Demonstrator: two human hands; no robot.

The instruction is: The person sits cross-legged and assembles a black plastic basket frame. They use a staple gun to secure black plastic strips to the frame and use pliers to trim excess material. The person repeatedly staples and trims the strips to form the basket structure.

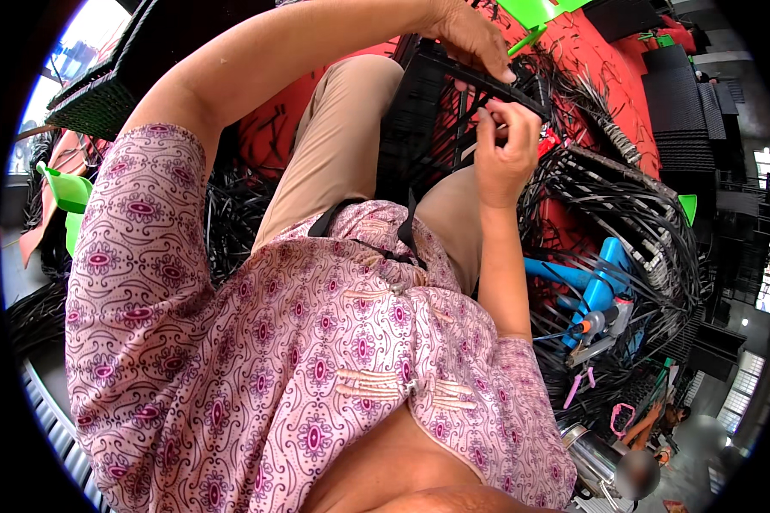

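Observation:
A black frame [423, 103] with strips woven across it stands tilted against my legs, a dark rail along its far edge. My left hand [475, 41] reaches over from the far side and closes on that rail, its fingertips partly hidden behind it. Just nearer, my right hand [509, 154] is raised beside the frame with thumb and fingers bent into a pinch. Whatever sits between those fingertips is too small to make out. Loose black strips [535, 77] hang around the frame's right end. A small red item [547, 143] shows beside my right hand.
Heaps of black strips [607, 205] lie on a red floor covering [612, 60]. A blue stool-like piece [603, 278] with an orange-and-grey tool [599, 321] stands at right. Green plastic pieces [64, 188] are at left. Stacked black woven panels [680, 103] and a metal pot [595, 457] appear farther right.

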